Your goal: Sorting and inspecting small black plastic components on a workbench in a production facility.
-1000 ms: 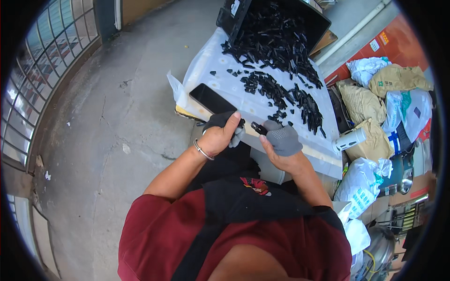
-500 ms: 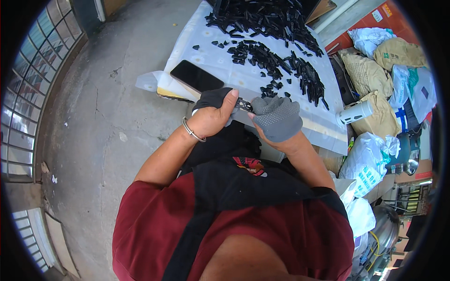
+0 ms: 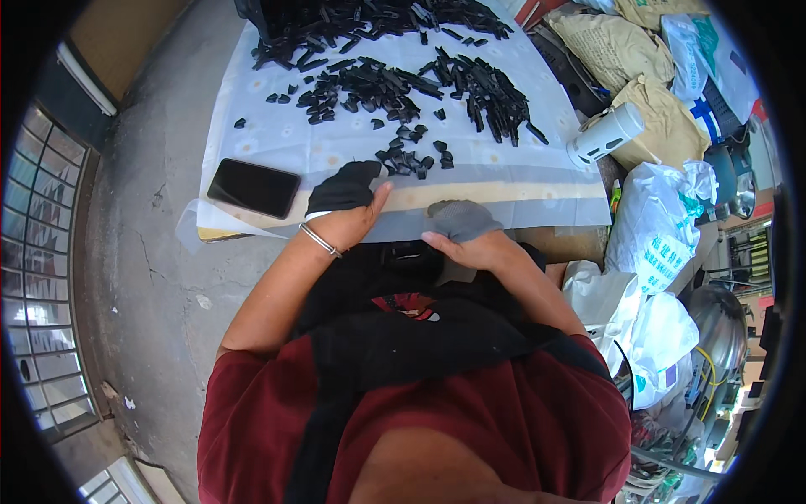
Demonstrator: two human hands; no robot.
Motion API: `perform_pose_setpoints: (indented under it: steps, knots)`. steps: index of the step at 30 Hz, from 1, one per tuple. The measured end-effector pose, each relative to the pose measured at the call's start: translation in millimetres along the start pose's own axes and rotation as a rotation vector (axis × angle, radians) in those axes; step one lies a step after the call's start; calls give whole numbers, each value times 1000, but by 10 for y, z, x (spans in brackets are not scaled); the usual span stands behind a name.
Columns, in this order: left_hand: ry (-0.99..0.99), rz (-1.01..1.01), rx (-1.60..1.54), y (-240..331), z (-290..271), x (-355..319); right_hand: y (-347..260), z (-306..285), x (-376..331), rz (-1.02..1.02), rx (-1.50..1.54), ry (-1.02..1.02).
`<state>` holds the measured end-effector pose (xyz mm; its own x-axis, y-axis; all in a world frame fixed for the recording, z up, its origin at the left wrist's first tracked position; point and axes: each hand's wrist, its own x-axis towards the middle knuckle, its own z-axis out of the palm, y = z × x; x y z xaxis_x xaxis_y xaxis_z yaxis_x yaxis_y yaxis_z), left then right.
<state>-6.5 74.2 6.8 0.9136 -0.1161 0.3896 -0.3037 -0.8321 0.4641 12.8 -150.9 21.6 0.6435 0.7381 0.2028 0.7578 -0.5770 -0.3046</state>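
Observation:
My left hand (image 3: 346, 195), in a black glove with the thumb bare and a bracelet at the wrist, is over the near part of the table, its curled fingertips beside a small cluster of black plastic pieces (image 3: 411, 155). What it holds, if anything, is hidden. To its right, at the near edge, my right hand (image 3: 464, 225) wears a grey dotted glove. Its fingers are folded in with the bare thumb alongside; their contents cannot be made out. Farther off lie a heap of short black pieces (image 3: 361, 91) and a bunch of longer black strips (image 3: 491, 97).
A white-covered table (image 3: 277, 101) spans the front. On it are a black phone (image 3: 253, 187) at left, a white cup (image 3: 606, 133) on its side at right, and a large black heap (image 3: 378, 25) at the back. Filled sacks (image 3: 655, 223) crowd the right side.
My hands have drawn apart, the left going left and the right staying nearer the edge. The small black-and-silver thing between them no longer shows. The whole view has shifted.

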Motion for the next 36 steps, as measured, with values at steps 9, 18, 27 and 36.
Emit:
perform_pose_setpoints:
  steps: [9, 18, 27, 36]
  knots:
    - [-132, -358, 472, -1099, -61, 1770, 1871, -798, 177, 542, -385, 320]
    - [-276, -200, 284, -670, 603, 2106, 2335, -622, 882, 620, -273, 227]
    - [-424, 110, 226, -134, 566, 1753, 1852, -378, 623, 309, -196, 182]
    - [-212, 87, 434, -306, 233, 1391, 1567, -642, 0, 209, -243, 460]
